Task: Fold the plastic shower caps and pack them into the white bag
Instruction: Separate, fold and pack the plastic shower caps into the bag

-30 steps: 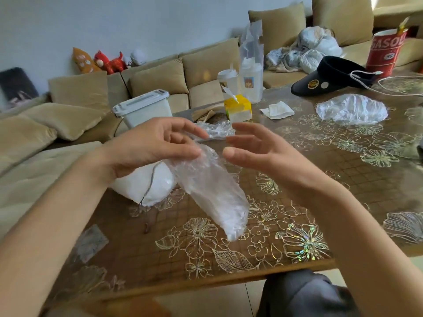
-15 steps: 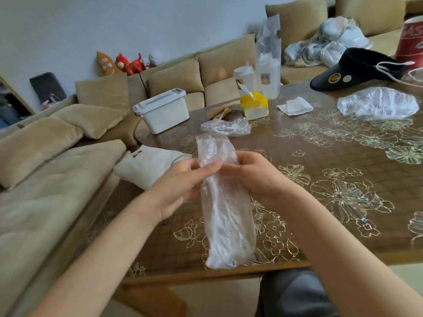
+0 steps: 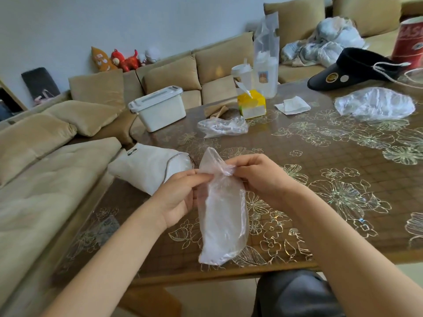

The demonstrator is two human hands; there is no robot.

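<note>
Red tin runs off the right edge; left hand and its shower cap cover one end of the white bag.

flowered table — a yellow box stands near its far edge. before the box a crumpled cap; right of it a napkin, then a flat cap; left, a bin; nearer-left, the white bag.

bare table right of the right hand gives free passage as far as a flat shower cap and black visor. the white bag lies just beside the left hand; a crumpled cap, white box and tissue box stand beyond.
</note>
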